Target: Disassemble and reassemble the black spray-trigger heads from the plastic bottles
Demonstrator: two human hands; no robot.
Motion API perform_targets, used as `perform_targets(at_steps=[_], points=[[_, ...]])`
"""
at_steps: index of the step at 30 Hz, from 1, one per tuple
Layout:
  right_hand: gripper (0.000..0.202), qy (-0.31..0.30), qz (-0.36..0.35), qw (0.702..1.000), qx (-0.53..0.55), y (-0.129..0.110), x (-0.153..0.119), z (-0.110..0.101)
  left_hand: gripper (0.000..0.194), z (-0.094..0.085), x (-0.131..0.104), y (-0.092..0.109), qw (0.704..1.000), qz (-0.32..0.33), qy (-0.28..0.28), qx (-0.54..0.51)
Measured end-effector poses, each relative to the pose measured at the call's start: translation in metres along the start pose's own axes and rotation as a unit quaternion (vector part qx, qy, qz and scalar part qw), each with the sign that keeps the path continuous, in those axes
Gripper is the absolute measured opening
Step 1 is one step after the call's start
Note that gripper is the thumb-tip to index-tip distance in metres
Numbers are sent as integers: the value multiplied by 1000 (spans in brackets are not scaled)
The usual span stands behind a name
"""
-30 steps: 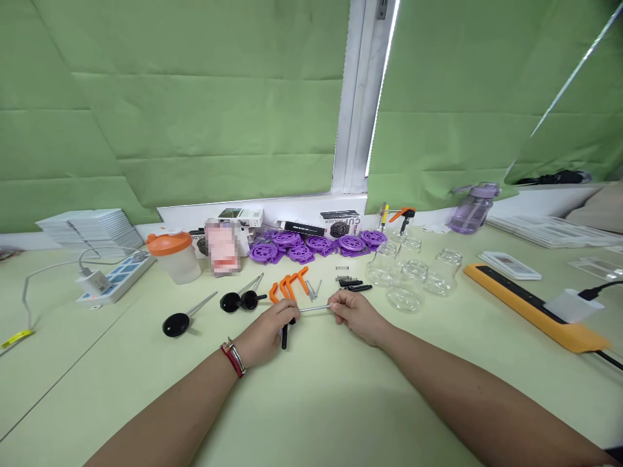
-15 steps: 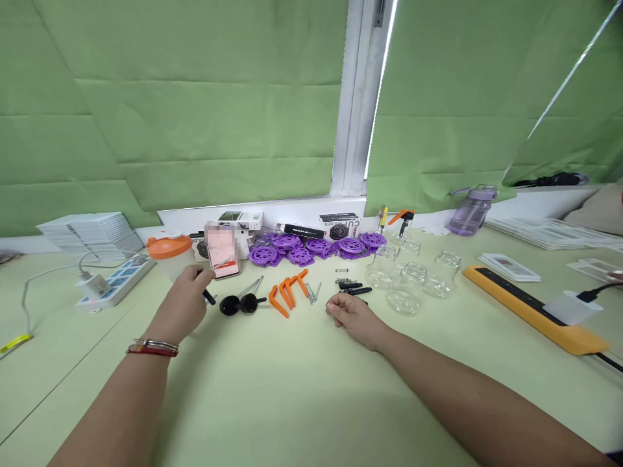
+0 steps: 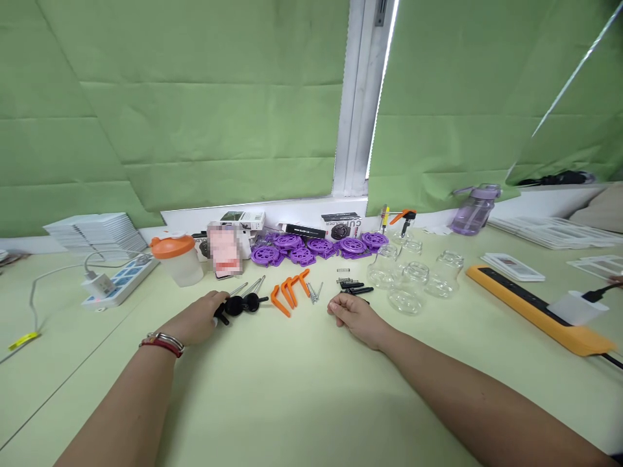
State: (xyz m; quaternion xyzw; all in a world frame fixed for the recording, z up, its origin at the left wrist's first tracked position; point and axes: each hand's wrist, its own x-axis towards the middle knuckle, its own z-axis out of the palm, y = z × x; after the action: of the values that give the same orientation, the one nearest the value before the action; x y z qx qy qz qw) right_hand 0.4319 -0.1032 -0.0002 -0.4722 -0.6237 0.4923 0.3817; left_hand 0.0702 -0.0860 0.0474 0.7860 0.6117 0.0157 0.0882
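Observation:
My left hand (image 3: 202,319) is closed at the left end of the black round parts (image 3: 242,304), its fingers around a black piece; metal rods (image 3: 254,285) lie just behind. My right hand (image 3: 354,319) rests on the table with its fingers curled together, and whether anything small is between them is hidden. Black pieces (image 3: 357,290) and small springs (image 3: 343,270) lie behind it. Between the hands are several orange bent pieces (image 3: 288,292) and thin screws (image 3: 315,293). Purple round parts (image 3: 318,247) form a row farther back.
An orange-lidded cup (image 3: 181,264), a phone (image 3: 226,256) and a white power strip (image 3: 119,282) stand at the left. Several clear glass jars (image 3: 406,295), an orange power strip (image 3: 530,308) and a purple bottle (image 3: 473,211) are at the right.
My left hand has come down and nearer, from in front of the phone and cup to the black parts. The right hand has stayed in place.

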Motion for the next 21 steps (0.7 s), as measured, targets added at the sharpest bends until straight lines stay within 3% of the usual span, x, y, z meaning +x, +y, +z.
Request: perform_targets(at_steps=[7,10,12,15,18,21], points=[[27,11,1,1000,7,4,1,-1,74,-20,-11,-5,998,-24,60,26],[25,54,8,997,47,7,3,-1,69,-34,-17,-13,991,-86,84,64],[22,90,8,992,88,8,5,0,70,-38,-21,-23,985,-149,65,57],[20,117,2,985,129,9,7,0,84,-36,-25,-39,974,-226,-21,-16],[19,118,-7,985,126,10,8,1,96,-29,-25,-50,967,-232,-81,-67],[17,116,-7,987,106,11,7,2,97,-24,-25,-52,966,-233,-82,-75]])
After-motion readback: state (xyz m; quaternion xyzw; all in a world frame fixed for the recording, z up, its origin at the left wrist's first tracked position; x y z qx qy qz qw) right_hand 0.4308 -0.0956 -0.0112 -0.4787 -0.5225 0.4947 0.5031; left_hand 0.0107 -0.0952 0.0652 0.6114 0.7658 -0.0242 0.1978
